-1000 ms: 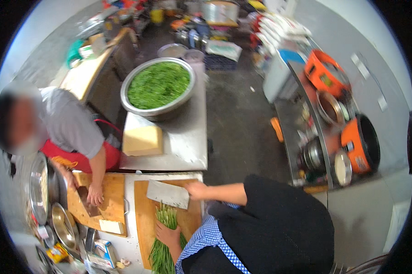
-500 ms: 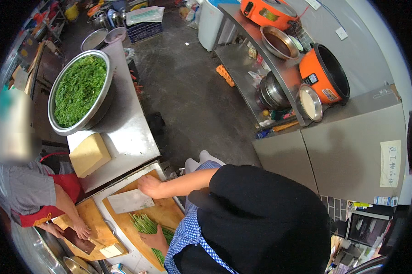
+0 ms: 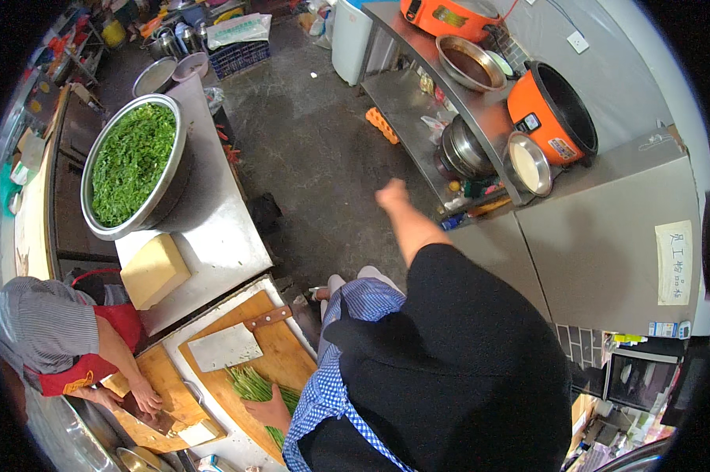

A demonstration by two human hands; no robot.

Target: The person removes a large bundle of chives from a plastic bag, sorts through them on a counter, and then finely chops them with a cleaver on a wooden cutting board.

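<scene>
On a wooden cutting board (image 3: 200, 377) lies a bunch of thin green stalks with pale ends (image 3: 249, 384). My left hand (image 3: 270, 411) is closed around it, pressing it on the board. A cleaver (image 3: 225, 348) rests flat just beyond the bunch, untouched. Small green bits stick to its blade, and its brown wooden handle points toward the metal counter. Away from the board, my right hand (image 3: 392, 193) is stretched out over the floor beside the shelf unit. Its fingers look curled; anything inside them is hidden.
Across from me, a co-worker's hands (image 3: 145, 395) work with a dark cleaver on another board (image 3: 162, 370). A metal counter (image 3: 221, 224) bears a large basin (image 3: 180, 141) of chopped greens and a yellowish block (image 3: 156, 271). A steel shelf (image 3: 469, 114) holds an orange cooker (image 3: 540, 118) and bowls.
My right hand has let go of the cleaver and swung away from the board, out over the floor. My left hand stays on the green stalks. The co-worker has leaned lower.
</scene>
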